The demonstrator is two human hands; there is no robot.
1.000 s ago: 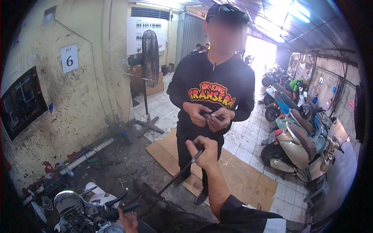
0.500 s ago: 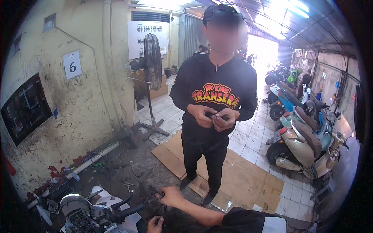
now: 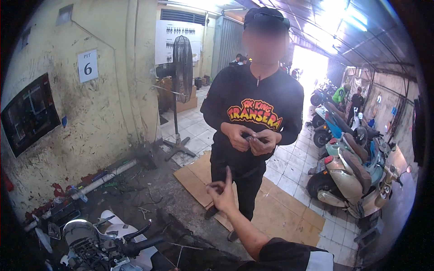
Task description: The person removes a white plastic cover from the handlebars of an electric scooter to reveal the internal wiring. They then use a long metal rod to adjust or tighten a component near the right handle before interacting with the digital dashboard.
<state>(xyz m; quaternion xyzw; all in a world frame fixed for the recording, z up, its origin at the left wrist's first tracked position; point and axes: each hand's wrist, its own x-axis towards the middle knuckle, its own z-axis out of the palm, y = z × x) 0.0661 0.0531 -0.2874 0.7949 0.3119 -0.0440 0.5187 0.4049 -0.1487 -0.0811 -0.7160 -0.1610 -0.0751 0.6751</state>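
Right hand [image 3: 222, 198] is up, one finger pointing, fingers apart and holding nothing. A second ago it held a dark rod. Now a T-shaped tool [image 3: 181, 247] is near the motorbike handlebar [image 3: 143, 244].

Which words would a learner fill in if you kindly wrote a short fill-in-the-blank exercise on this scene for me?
1. The person's right hand has one ____ stretched out.
2. The fan stands to the ____ of the co-worker in the picture.
3. Flat brown ____ lies on the floor behind the co-worker.
4. The parked scooters line the ____ side of the picture.

Missing words: finger; left; cardboard; right.
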